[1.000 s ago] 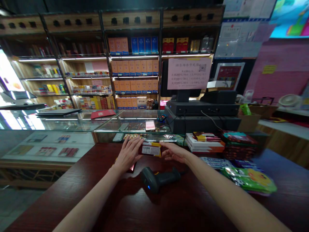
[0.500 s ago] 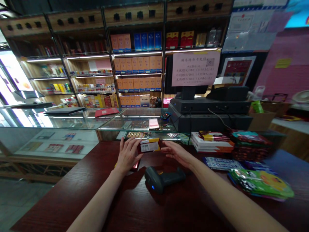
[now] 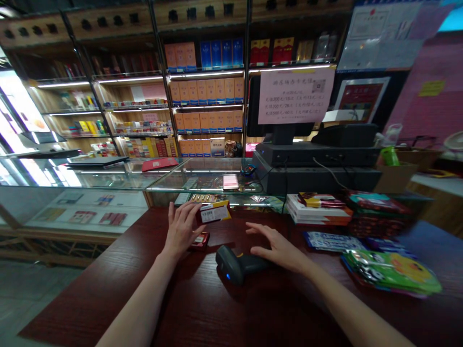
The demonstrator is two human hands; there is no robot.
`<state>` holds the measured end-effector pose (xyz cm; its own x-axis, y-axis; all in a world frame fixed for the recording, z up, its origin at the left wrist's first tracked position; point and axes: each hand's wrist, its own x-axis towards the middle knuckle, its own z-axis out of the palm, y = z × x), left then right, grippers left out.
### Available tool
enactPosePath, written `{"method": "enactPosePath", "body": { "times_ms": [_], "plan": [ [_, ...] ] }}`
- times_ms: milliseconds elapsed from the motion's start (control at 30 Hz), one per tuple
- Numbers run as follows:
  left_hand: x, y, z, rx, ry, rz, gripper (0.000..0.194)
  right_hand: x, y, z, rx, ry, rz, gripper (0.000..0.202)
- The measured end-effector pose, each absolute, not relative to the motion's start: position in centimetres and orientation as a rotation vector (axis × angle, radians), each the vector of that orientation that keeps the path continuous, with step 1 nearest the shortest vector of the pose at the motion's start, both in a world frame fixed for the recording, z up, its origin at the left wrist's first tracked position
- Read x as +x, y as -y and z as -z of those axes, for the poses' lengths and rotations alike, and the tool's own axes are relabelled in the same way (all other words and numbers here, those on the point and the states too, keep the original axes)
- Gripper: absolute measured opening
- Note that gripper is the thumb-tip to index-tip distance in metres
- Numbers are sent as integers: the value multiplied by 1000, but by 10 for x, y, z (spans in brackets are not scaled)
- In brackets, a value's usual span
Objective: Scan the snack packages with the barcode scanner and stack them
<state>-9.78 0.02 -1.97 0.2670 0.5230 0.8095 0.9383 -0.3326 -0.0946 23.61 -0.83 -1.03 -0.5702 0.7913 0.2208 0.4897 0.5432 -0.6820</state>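
My left hand (image 3: 182, 226) is closed on one end of a small yellow and dark red box (image 3: 214, 212), held above the wooden table (image 3: 119, 270). A white label with a barcode shows on the box. Under that hand a second dark red pack (image 3: 200, 241) lies on the table, partly hidden. My right hand (image 3: 277, 246) is open, fingers apart, over the handle of a black barcode scanner (image 3: 231, 265). The scanner lies on its side with a blue light at its head. I cannot tell whether the fingers touch its handle.
At the right lie white boxes (image 3: 314, 214), blue packets (image 3: 333, 241), a green packet (image 3: 392, 271) and a dark brown bag (image 3: 374, 217). Behind the table stand a glass display case (image 3: 195, 168) and a monitor (image 3: 255, 106) on a black base. Stocked shelves (image 3: 206, 108) line the back.
My left hand has carried the box slightly left. My right hand has come away from the box's end and moved down and right, over the scanner's handle.
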Motion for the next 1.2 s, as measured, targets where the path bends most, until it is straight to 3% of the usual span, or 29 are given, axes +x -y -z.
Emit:
{"method": "enactPosePath", "body": {
  "times_ms": [133, 200, 500, 1200],
  "plan": [
    [-100, 3, 18, -1960, 1339, 911, 59, 234, 21, 12, -1017, 2466, -705, 97],
    [-101, 4, 18, -1964, 1360, 902, 60, 231, 25, 15, -1022, 2529, -654, 100],
    [-104, 5, 19, -1974, 1411, 922, 64, 222, 34, 21, -916, 2596, -562, 70],
    [-101, 1, 25, -1917, 1413, 952, 63, 218, 28, 12, -868, 2227, -709, 81]
  ]
}}
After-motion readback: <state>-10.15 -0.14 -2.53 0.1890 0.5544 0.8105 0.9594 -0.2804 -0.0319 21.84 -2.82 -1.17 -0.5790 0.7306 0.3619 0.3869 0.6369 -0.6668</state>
